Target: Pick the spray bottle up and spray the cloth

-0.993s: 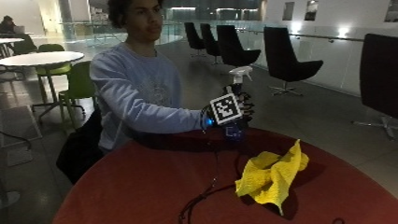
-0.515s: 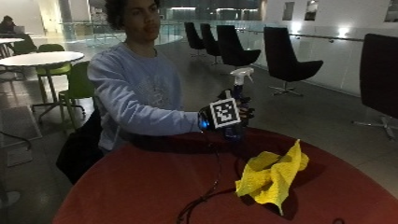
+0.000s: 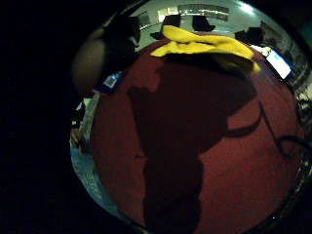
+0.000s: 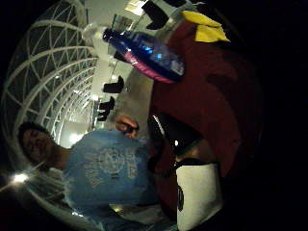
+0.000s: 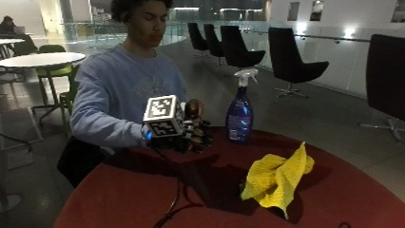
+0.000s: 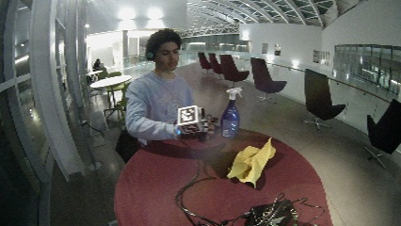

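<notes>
A person in a light blue sweatshirt (image 5: 126, 95) stands at the far edge of a round, dark red table (image 5: 158, 199). On that table, close to its far edge, a tall blue plastic spray bottle with a white trigger head (image 5: 240, 114) stands upright. The black-gloved right hand (image 5: 193, 133) hovers above the table just beside the bottle, on the person's side of it, and does not touch it. It holds nothing; its fingers (image 5: 201, 137) hang loosely curled, with the thumb tip showing bare above them. From the thumb-side palm view the bottle (image 4: 144, 53) shows close to the palm, apart from the hand, its white head pointing away from the table.

A crumpled yellow cloth (image 5: 278, 175) lies on the table nearer the middle, past the bottle from the hand and well apart from both. The little-finger-side palm view looks down across the red tabletop (image 3: 204, 161) toward the cloth (image 3: 204, 46) at its far side, with the hand's dark shadow spread between.
</notes>
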Demonstrator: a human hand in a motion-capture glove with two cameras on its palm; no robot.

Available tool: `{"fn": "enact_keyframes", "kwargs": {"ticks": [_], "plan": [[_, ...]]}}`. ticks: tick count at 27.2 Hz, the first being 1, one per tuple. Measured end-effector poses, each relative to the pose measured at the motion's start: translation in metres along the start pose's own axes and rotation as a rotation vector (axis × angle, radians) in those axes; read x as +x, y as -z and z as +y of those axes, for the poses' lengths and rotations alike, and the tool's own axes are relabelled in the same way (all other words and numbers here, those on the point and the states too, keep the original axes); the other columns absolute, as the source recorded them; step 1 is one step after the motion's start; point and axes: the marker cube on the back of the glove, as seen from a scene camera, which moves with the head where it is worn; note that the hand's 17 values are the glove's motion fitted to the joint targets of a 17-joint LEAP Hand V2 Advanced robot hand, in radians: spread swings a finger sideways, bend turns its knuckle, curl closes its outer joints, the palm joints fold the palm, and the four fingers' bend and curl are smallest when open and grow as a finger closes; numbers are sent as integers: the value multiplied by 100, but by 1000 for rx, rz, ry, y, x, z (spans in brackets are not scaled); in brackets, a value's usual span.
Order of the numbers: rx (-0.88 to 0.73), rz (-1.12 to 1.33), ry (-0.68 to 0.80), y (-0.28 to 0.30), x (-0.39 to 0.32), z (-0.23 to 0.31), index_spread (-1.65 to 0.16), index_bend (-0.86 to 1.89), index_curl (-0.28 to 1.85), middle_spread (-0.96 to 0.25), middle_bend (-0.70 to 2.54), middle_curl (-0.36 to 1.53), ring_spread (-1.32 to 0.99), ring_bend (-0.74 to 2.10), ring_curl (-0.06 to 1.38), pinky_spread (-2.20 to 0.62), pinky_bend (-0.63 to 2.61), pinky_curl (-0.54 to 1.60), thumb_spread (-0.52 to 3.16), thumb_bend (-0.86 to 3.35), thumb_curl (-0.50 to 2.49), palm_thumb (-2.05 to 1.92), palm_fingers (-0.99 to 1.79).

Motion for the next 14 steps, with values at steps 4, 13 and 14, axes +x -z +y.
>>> {"fn": "enact_keyframes", "kwargs": {"ticks": [4, 13, 14], "plan": [[19, 156, -110, 34, 45, 54, -36, 14, 16, -1, 36, 41, 5, 44, 31, 24, 40, 35, 104, -2, 42, 59, 47], [6, 295, -225, 62, 101, 112, -35, 14, 20, -2, 37, 41, 3, 43, 32, 24, 33, 34, 106, -2, 40, 62, 54], [2, 301, -228, 61, 103, 115, -36, 14, 20, -2, 37, 41, 3, 43, 31, 24, 32, 34, 107, -2, 40, 62, 55]]}}
